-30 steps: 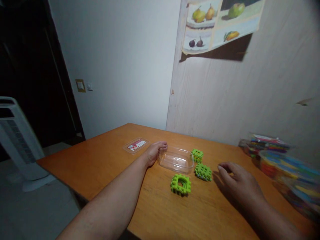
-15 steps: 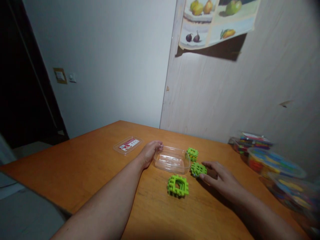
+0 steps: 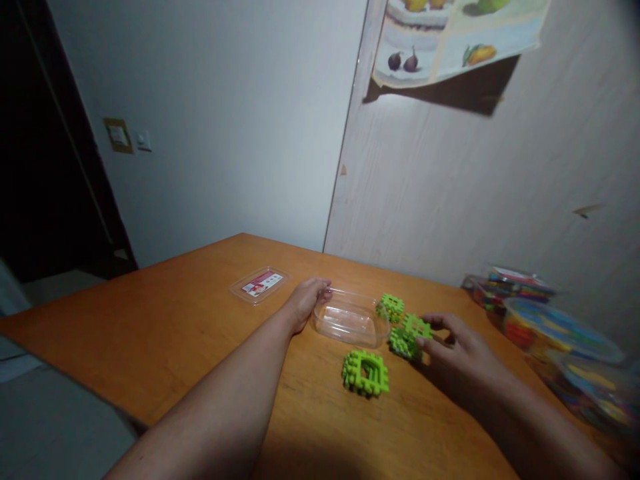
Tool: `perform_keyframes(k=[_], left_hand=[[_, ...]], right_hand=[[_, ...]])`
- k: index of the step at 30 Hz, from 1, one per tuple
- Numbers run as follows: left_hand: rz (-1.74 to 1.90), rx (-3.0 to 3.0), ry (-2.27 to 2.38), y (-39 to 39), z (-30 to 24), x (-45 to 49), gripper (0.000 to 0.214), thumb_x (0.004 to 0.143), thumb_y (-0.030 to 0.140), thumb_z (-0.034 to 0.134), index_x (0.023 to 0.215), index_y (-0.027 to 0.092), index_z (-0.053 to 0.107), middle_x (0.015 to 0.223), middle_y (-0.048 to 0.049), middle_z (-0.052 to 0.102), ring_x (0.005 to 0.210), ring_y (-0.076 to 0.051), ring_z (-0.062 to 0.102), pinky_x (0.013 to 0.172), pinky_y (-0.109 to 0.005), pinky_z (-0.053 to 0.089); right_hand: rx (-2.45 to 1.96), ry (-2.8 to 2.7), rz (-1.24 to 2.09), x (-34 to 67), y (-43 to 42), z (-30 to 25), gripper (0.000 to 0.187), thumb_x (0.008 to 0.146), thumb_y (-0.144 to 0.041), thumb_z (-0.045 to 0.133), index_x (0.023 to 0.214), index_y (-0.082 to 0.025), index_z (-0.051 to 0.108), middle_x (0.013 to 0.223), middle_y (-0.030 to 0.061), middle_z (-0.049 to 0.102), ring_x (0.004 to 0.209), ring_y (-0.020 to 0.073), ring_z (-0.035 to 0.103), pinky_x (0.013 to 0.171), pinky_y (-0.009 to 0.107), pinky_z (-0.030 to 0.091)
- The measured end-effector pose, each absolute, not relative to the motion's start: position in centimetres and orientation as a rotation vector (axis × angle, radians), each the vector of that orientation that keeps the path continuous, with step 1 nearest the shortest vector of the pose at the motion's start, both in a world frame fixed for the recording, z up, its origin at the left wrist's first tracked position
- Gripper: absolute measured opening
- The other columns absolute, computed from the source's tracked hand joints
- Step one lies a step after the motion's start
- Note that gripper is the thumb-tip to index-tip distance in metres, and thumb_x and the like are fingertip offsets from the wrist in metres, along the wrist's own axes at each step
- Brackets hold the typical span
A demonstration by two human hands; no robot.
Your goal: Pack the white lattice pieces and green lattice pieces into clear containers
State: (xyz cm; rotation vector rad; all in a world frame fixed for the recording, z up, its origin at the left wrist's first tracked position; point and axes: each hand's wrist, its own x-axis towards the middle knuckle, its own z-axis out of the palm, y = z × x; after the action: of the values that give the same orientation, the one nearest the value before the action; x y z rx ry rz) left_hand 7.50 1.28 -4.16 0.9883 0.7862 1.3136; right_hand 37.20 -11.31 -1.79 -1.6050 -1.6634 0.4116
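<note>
My left hand (image 3: 309, 303) grips the left rim of a clear plastic container (image 3: 350, 325) with nothing visible in it. Pinched between thumb and fingers of my right hand (image 3: 457, 343) is a flat green toy building piece (image 3: 418, 326) with notched edges. It sits tilted just over a stack of similar pieces (image 3: 403, 344); whether they touch I cannot tell. Another small green stack (image 3: 391, 307) stands behind, beside the container's right end. Closer to me lies a stack of green square frames (image 3: 366, 373) with open centres.
A clear lid (image 3: 260, 285) with a red and white label lies on the wooden table (image 3: 200, 320), left of the container. Along the right side stand round tubs (image 3: 560, 330) of coloured pieces and a clear box (image 3: 520, 283). Behind the table is a wall (image 3: 240, 133).
My right hand has closed on the top green piece and raised it off its stack. My left hand stays on the container. The view has shifted slightly.
</note>
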Motion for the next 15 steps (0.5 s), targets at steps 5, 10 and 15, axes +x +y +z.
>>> perform_keyframes(k=[5, 10, 15], left_hand=[[1.293, 0.984, 0.796, 1.2, -4.1, 7.6, 0.019, 0.075, 0.021, 0.066, 0.090, 0.011, 0.068, 0.087, -0.0101, 0.071, 0.074, -0.014, 0.065, 0.077, -0.026, 0.050], [1.287, 0.996, 0.824, 1.3, -4.3, 7.6, 0.020, 0.075, 0.023, 0.067, 0.091, 0.012, 0.069, 0.090, -0.0101, 0.072, 0.077, -0.015, 0.066, 0.083, -0.028, 0.051], [1.275, 1.034, 0.818, 1.7, -4.8, 7.6, 0.021, 0.074, 0.020, 0.062, 0.093, 0.012, 0.068, 0.089, -0.0094, 0.071, 0.078, -0.015, 0.065, 0.082, -0.029, 0.050]], right_hand=[[-1.518, -1.964, 0.153, 35.4, -10.1, 2.9, 0.045, 0.077, -0.052, 0.066, 0.109, -0.022, 0.069, 0.102, 0.0089, 0.068, 0.094, 0.0270, 0.063, 0.080, 0.038, 0.051], [-1.529, -2.242, 0.272, 30.4, -6.3, 5.0, 0.038, 0.077, -0.039, 0.070, 0.109, -0.018, 0.070, 0.100, 0.0095, 0.068, 0.090, 0.0239, 0.062, 0.080, 0.034, 0.049], [-1.629, -2.386, 0.484, 25.5, -3.1, 4.0, 0.038, 0.072, -0.037, 0.075, 0.102, -0.014, 0.071, 0.091, 0.0071, 0.071, 0.078, 0.0192, 0.062, 0.065, 0.027, 0.045]])
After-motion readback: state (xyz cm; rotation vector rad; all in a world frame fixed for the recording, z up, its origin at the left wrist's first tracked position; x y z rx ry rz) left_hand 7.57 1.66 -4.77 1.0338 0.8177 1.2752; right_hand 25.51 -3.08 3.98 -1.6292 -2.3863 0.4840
